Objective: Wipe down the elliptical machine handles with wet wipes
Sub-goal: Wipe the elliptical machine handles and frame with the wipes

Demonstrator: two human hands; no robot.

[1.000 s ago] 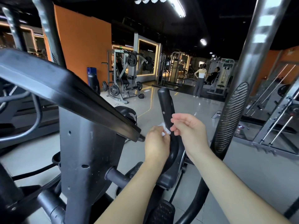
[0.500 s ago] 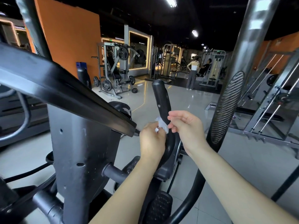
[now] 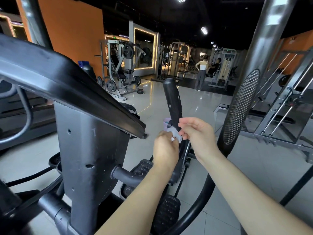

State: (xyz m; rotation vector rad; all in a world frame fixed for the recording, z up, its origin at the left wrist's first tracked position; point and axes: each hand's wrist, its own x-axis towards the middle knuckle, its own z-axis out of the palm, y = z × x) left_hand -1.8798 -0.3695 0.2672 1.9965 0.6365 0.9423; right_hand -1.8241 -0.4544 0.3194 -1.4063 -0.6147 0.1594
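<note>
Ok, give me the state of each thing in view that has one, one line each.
white wet wipe: bunched up, held between both hands.
left hand: grips the wipe's lower part.
right hand: pinches the wipe's edge with its fingertips.
black upright elliptical handle: upright behind the wipe; contact cannot be told.
silver swing arm with ribbed grip: untouched by either hand.

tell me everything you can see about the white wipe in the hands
The wipe is small, white and crumpled into a soft, slightly translucent bunch, not spread flat. The left hand grips its lower part from below, and the right hand pinches its right edge with the fingertips. It sits in front of the lower stretch of the black upright handle; whether it actually touches the handle cannot be told. Part of it is hidden inside the left hand.
</note>
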